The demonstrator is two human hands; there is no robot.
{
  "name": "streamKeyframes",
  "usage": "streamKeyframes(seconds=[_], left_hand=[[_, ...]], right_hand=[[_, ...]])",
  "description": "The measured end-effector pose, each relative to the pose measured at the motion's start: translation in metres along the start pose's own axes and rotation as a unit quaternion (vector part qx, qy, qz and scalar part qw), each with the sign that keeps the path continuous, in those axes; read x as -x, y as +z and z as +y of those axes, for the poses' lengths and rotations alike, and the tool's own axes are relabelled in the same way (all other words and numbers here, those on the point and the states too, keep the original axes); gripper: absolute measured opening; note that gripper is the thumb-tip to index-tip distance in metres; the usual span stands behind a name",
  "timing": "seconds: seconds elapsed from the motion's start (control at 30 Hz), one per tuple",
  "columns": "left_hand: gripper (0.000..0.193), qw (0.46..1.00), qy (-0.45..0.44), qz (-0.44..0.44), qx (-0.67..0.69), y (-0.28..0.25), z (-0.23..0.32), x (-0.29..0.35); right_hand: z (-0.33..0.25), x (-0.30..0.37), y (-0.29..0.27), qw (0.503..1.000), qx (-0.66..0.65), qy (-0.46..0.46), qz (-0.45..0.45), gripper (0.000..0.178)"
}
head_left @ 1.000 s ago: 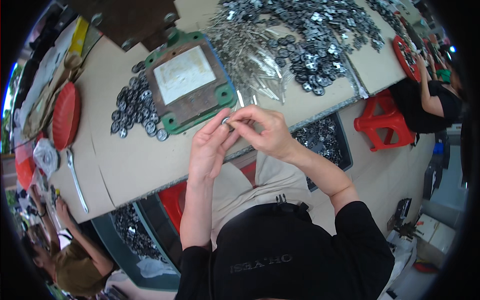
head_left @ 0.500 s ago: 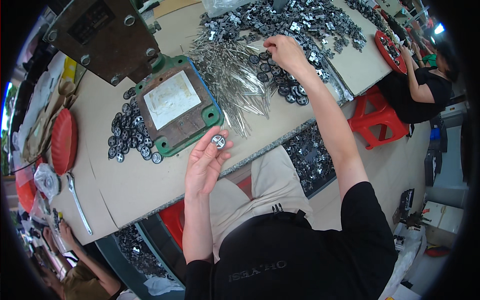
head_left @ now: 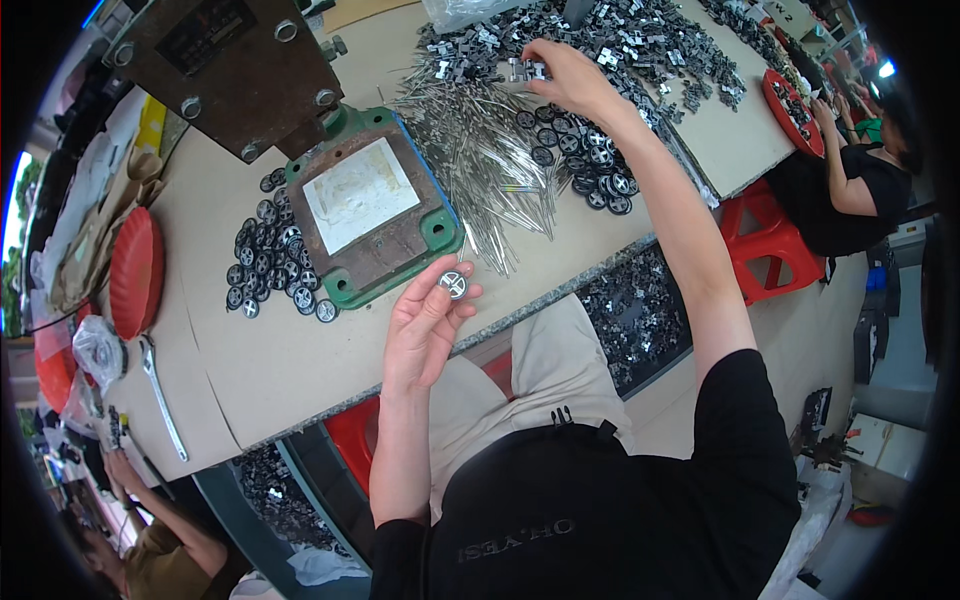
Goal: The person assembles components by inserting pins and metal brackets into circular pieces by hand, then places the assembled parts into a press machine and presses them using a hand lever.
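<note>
My left hand (head_left: pixel 422 335) is closed around a small black toy wheel (head_left: pixel 453 285) with a silver spoked face, held just off the table's front edge. My right hand (head_left: pixel 578 85) reaches to the far heap of small black-and-silver parts (head_left: pixel 640 50). Its thumb and fingers curl round one such part (head_left: pixel 528 70) at the heap's near edge. Below that hand lie a spread of thin metal pins (head_left: pixel 490 165) and a cluster of loose wheels (head_left: pixel 600 155).
A green-based press (head_left: pixel 350 285) with a pale plate stands left of the pins. More wheels (head_left: pixel 265 260) lie on its left, then a red dish (head_left: pixel 137 272) and an adjustable wrench (head_left: pixel 162 400). Co-workers sit at right and lower left. A red stool (head_left: pixel 765 250) stands at right.
My right hand has moved from the wheels and pins up to the edge of the heap of parts, its fingers now round one. The left still holds the wheel. The whole view has shifted slightly.
</note>
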State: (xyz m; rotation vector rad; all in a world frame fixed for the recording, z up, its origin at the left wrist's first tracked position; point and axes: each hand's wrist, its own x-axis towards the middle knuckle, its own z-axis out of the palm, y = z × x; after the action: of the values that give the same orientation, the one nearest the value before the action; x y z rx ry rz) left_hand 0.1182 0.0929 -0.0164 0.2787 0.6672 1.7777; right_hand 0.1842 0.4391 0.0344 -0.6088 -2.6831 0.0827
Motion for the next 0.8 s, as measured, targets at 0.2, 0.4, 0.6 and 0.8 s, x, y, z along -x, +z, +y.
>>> streamKeyframes(seconds=[0.2,0.4,0.6,0.8], left_hand=[[0.036,0.998,0.018,0.05,-0.019,0.012,-0.002,-0.001],[0.034,0.993,0.048,0.084,-0.064,0.026,-0.009,0.0],[0.034,0.99,0.06,0.102,-0.078,0.027,-0.013,0.005],[0.033,0.987,0.068,0.11,-0.094,0.027,-0.015,0.007]], right_hand=[[-0.082,0.082,-0.037,0.816,-0.551,0.165,-0.055,0.043],[-0.137,0.134,-0.038,0.795,-0.574,0.195,-0.016,0.037],[-0.15,0.14,-0.032,0.847,-0.513,0.128,0.054,0.036],[-0.152,0.141,-0.034,0.896,-0.431,0.088,0.052,0.037]])
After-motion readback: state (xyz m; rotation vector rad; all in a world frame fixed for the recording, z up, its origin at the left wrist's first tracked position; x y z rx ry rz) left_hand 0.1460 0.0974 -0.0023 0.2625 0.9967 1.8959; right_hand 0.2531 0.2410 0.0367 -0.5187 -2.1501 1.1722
